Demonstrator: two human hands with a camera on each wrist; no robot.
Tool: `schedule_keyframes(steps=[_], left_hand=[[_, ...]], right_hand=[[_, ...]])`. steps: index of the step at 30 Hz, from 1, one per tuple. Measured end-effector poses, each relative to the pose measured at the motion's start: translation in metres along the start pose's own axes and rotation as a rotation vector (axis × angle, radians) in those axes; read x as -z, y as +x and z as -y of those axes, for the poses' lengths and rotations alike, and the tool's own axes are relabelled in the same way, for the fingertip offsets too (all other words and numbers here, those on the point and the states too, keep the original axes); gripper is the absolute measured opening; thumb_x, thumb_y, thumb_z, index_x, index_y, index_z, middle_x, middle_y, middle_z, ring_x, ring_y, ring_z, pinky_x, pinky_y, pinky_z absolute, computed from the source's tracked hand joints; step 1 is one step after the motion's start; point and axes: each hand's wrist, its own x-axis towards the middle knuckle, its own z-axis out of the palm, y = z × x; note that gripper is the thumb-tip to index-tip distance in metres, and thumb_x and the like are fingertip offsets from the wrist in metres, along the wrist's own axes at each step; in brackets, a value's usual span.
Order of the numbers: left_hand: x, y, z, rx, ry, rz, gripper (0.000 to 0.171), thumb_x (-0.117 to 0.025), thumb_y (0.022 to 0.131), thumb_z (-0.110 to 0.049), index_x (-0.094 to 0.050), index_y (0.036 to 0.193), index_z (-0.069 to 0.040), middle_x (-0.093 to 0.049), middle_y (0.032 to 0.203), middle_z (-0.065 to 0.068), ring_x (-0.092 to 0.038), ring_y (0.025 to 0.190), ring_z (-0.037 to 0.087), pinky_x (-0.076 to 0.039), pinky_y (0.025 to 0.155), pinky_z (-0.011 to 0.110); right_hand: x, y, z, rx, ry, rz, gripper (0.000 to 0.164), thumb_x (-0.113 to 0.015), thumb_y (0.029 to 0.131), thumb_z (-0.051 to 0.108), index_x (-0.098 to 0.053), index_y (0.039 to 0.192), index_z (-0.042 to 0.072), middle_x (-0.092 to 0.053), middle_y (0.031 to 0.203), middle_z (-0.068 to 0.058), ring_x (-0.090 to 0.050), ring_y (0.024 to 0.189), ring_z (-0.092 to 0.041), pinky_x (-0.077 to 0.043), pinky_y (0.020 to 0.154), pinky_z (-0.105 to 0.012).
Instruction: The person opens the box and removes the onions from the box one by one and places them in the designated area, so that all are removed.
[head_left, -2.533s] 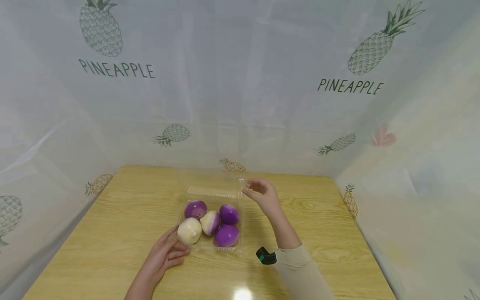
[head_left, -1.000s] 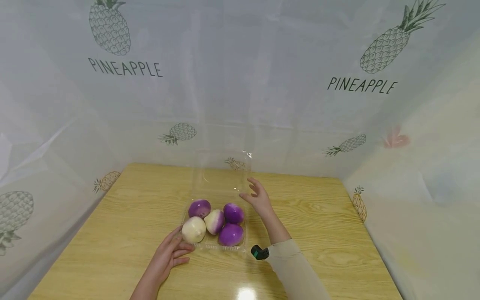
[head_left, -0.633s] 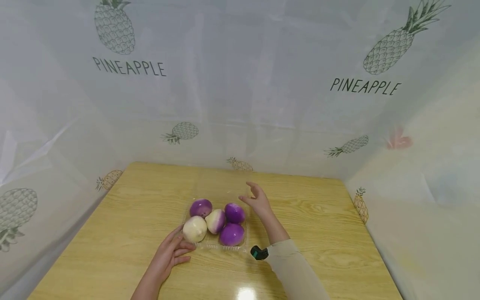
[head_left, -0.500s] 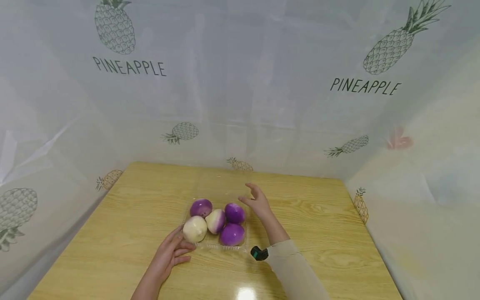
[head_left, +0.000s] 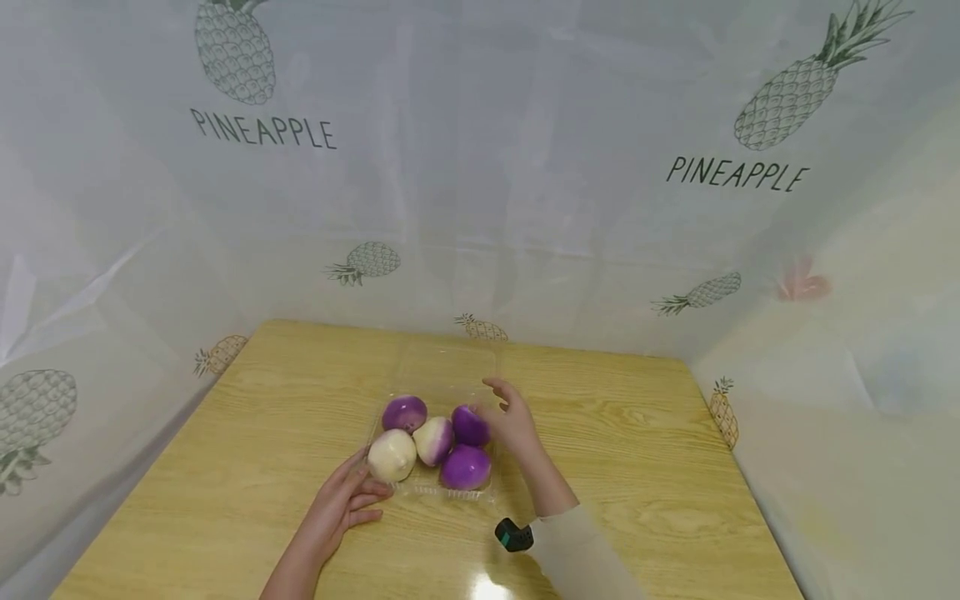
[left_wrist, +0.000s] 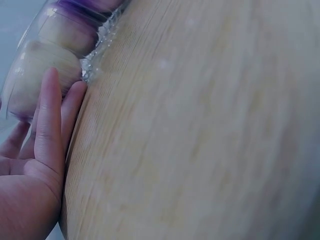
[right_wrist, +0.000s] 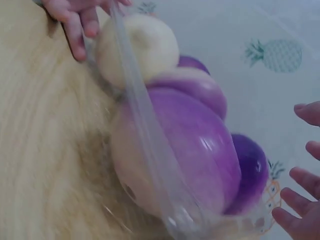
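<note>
A clear plastic clamshell box [head_left: 427,492] stands on the table with its lid [head_left: 447,365] folded back behind it. Several purple-and-white turnips lie inside, among them a mostly white turnip [head_left: 392,456] at front left and a purple turnip [head_left: 466,468] at front right. My left hand [head_left: 333,508] rests against the box's front left corner, fingers extended, beside the white turnip. Over the box's right back part hovers my right hand [head_left: 513,423], its thumb in front of the back right turnip [head_left: 469,425]. In the right wrist view its fingers [right_wrist: 302,200] are spread and hold nothing.
The wooden table [head_left: 622,467] extends on both sides of the box. Behind and beside it hangs a pale curtain [head_left: 480,192] printed with pineapples. A black device [head_left: 514,535] sits at my right wrist by the sleeve.
My right hand had the lid's edge earlier and let it go; the lid now lies further back. The hand has since moved down and slightly left over the turnips. My left hand keeps its place.
</note>
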Motion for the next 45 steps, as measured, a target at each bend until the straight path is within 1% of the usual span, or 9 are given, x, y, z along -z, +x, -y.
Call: schedule_keyframes(steps=[8, 14, 17, 21, 26, 33, 36, 41, 45], left_hand=[[-0.002, 0.001, 0.001, 0.008, 0.002, -0.006, 0.060, -0.046, 0.105, -0.034, -0.022, 0.155, -0.010, -0.067, 0.099, 0.015, -0.067, 0.097, 0.029, -0.059, 0.078, 0.040], [-0.001, 0.000, 0.001, -0.003, 0.014, 0.008, 0.060, -0.044, 0.105, -0.033, -0.021, 0.155, -0.009, -0.067, 0.100, 0.015, -0.066, 0.098, 0.029, -0.059, 0.079, 0.040], [0.000, 0.000, 0.001, -0.013, 0.022, 0.017, 0.059, -0.043, 0.106, -0.033, -0.020, 0.155, -0.009, -0.067, 0.101, 0.015, -0.066, 0.098, 0.029, -0.059, 0.079, 0.040], [0.000, 0.000, 0.002, -0.022, 0.031, 0.020, 0.059, -0.042, 0.106, -0.032, -0.020, 0.155, -0.008, -0.067, 0.102, 0.016, -0.066, 0.099, 0.030, -0.059, 0.080, 0.040], [0.000, -0.001, 0.002, -0.016, 0.030, 0.009, 0.059, -0.043, 0.106, -0.032, -0.020, 0.155, -0.008, -0.067, 0.102, 0.017, -0.067, 0.098, 0.030, -0.059, 0.080, 0.040], [0.000, -0.001, 0.002, -0.022, 0.045, 0.008, 0.059, -0.042, 0.106, -0.032, -0.020, 0.155, -0.008, -0.066, 0.103, 0.017, -0.067, 0.098, 0.029, -0.059, 0.080, 0.041], [0.000, -0.001, 0.002, -0.016, 0.041, 0.001, 0.059, -0.043, 0.106, -0.033, -0.021, 0.155, -0.009, -0.066, 0.102, 0.017, -0.067, 0.097, 0.029, -0.059, 0.079, 0.041], [-0.001, -0.001, 0.002, -0.022, 0.039, 0.003, 0.059, -0.043, 0.106, -0.033, -0.021, 0.154, -0.008, -0.067, 0.101, 0.016, -0.067, 0.096, 0.028, -0.059, 0.079, 0.040], [-0.001, -0.002, 0.001, -0.025, 0.037, 0.003, 0.058, -0.044, 0.106, -0.032, -0.022, 0.154, -0.008, -0.067, 0.102, 0.016, -0.067, 0.096, 0.028, -0.059, 0.079, 0.041]], right_hand=[[-0.015, -0.017, 0.010, 0.012, 0.014, 0.033, 0.050, -0.077, 0.085, 0.016, -0.058, 0.130, 0.005, -0.052, 0.133, -0.013, -0.043, 0.126, -0.036, -0.040, 0.105, -0.053], [-0.022, -0.025, 0.018, 0.031, 0.008, 0.057, 0.050, -0.076, 0.086, 0.017, -0.057, 0.131, 0.008, -0.050, 0.133, -0.017, -0.047, 0.123, -0.039, -0.046, 0.098, -0.054], [-0.027, -0.027, 0.019, 0.043, -0.018, 0.059, 0.050, -0.077, 0.085, 0.017, -0.058, 0.131, 0.009, -0.052, 0.132, -0.015, -0.050, 0.121, -0.037, -0.048, 0.095, -0.052], [-0.034, -0.028, 0.017, 0.081, -0.083, 0.074, 0.051, -0.078, 0.084, 0.019, -0.058, 0.130, 0.009, -0.054, 0.131, -0.010, -0.051, 0.120, -0.032, -0.048, 0.097, -0.048], [-0.042, -0.030, 0.012, 0.127, -0.161, 0.077, 0.052, -0.080, 0.081, 0.021, -0.060, 0.127, 0.007, -0.057, 0.129, -0.007, -0.048, 0.124, -0.030, -0.042, 0.104, -0.048], [-0.052, -0.032, 0.004, 0.125, -0.266, 0.065, 0.052, -0.083, 0.078, 0.026, -0.064, 0.124, 0.012, -0.059, 0.125, -0.003, -0.044, 0.124, -0.027, -0.031, 0.106, -0.049], [-0.055, -0.032, 0.001, 0.171, -0.329, 0.044, 0.052, -0.085, 0.075, 0.028, -0.065, 0.121, 0.011, -0.061, 0.122, -0.004, -0.044, 0.122, -0.028, -0.027, 0.107, -0.050], [-0.059, -0.035, 0.000, 0.227, -0.424, 0.014, 0.052, -0.086, 0.072, 0.031, -0.066, 0.116, 0.011, -0.062, 0.118, -0.003, -0.043, 0.121, -0.027, -0.025, 0.106, -0.052], [-0.061, -0.037, 0.000, 0.228, -0.458, 0.016, 0.052, -0.087, 0.072, 0.033, -0.066, 0.115, 0.013, -0.061, 0.120, -0.002, -0.041, 0.124, -0.026, -0.023, 0.108, -0.053]])
